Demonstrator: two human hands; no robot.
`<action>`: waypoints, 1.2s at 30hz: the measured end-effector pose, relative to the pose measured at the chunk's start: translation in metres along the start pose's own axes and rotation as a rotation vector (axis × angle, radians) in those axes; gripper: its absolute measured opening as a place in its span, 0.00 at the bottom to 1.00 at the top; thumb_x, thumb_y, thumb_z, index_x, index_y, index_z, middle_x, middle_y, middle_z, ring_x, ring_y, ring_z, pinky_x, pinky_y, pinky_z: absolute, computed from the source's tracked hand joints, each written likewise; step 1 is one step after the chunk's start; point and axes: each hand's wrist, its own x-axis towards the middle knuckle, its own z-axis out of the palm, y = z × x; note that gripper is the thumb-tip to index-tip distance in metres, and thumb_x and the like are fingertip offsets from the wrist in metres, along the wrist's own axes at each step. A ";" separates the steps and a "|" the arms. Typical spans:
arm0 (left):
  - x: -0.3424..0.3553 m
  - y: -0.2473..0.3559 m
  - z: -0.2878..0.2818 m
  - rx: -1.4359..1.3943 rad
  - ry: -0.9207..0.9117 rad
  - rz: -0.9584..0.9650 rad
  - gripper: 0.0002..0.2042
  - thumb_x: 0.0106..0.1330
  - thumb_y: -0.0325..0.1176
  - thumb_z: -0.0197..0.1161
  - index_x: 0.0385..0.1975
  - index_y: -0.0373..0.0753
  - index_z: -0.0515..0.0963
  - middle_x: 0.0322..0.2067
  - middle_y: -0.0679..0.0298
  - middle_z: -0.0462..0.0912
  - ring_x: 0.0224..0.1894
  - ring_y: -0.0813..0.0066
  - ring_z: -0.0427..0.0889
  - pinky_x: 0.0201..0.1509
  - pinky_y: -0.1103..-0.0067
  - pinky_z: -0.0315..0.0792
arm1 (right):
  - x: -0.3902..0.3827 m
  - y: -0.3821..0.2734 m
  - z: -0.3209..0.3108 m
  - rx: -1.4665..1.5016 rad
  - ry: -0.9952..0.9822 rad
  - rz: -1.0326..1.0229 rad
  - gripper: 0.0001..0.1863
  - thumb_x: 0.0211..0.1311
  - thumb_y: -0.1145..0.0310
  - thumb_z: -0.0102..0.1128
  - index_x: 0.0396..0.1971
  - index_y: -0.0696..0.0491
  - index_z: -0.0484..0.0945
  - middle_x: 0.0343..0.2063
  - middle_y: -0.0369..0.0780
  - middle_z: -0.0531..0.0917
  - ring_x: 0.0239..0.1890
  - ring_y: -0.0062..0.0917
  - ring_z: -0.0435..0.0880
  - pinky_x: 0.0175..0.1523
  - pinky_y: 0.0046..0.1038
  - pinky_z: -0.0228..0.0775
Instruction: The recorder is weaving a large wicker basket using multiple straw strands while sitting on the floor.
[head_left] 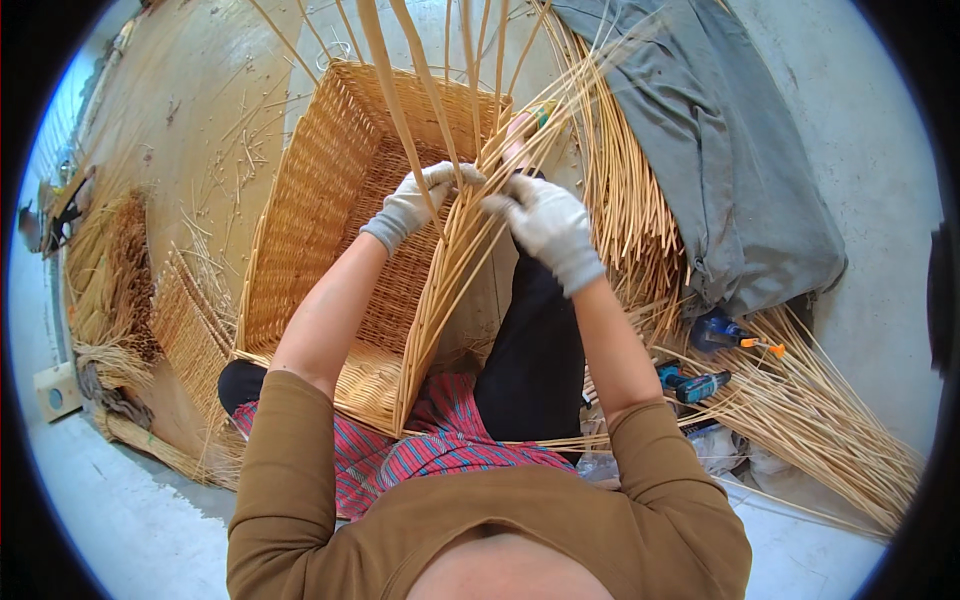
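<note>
L hand (425, 200) gripping, R hand (550, 222) part-curled (blurred), on rods (460, 245) @ basket (290, 240) rim.

Tan wicker basket (325, 200), open-topped, rods (386, 65) protruding

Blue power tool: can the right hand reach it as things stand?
Likely yes: the blue power tool lies mostly exposed near the right elbow, though the right hand is up at the pale rods.

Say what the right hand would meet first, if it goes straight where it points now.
The right hand would probably meet the pale rods along the basket, then perhaps the left hand; depth is unclear.
</note>
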 end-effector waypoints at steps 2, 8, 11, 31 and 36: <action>0.005 0.017 -0.002 -0.544 -0.127 -0.279 0.14 0.70 0.18 0.44 0.47 0.30 0.79 0.46 0.58 0.83 0.53 0.68 0.79 0.63 0.70 0.71 | -0.023 -0.048 -0.001 0.269 0.196 -0.437 0.11 0.56 0.62 0.68 0.36 0.51 0.83 0.34 0.43 0.84 0.40 0.37 0.83 0.48 0.32 0.75; 0.006 0.007 0.006 0.135 -0.015 -0.013 0.20 0.67 0.13 0.43 0.46 0.39 0.81 0.45 0.66 0.84 0.51 0.79 0.78 0.55 0.77 0.73 | -0.026 -0.006 0.042 1.394 0.368 0.357 0.08 0.69 0.75 0.54 0.46 0.54 0.72 0.36 0.39 0.83 0.34 0.18 0.83 0.42 0.21 0.80; 0.000 0.006 0.001 0.112 0.001 -0.081 0.17 0.69 0.16 0.46 0.47 0.38 0.81 0.46 0.66 0.84 0.50 0.79 0.78 0.55 0.77 0.74 | -0.040 -0.056 0.042 1.155 0.267 0.040 0.28 0.61 0.72 0.64 0.61 0.55 0.66 0.45 0.43 0.76 0.41 0.25 0.81 0.44 0.25 0.80; 0.047 0.069 0.020 0.508 0.104 -0.413 0.19 0.60 0.44 0.72 0.40 0.36 0.79 0.31 0.71 0.79 0.33 0.85 0.74 0.38 0.84 0.71 | 0.104 0.049 -0.032 1.163 0.458 -0.340 0.13 0.54 0.76 0.71 0.37 0.55 0.75 0.35 0.36 0.82 0.41 0.20 0.81 0.48 0.22 0.75; 0.041 0.024 0.002 0.497 -0.043 0.021 0.12 0.64 0.37 0.68 0.45 0.43 0.83 0.38 0.66 0.82 0.42 0.76 0.80 0.49 0.77 0.75 | 0.125 0.119 0.010 0.347 0.472 -0.100 0.21 0.61 0.49 0.62 0.38 0.54 0.77 0.36 0.42 0.85 0.40 0.32 0.84 0.47 0.35 0.74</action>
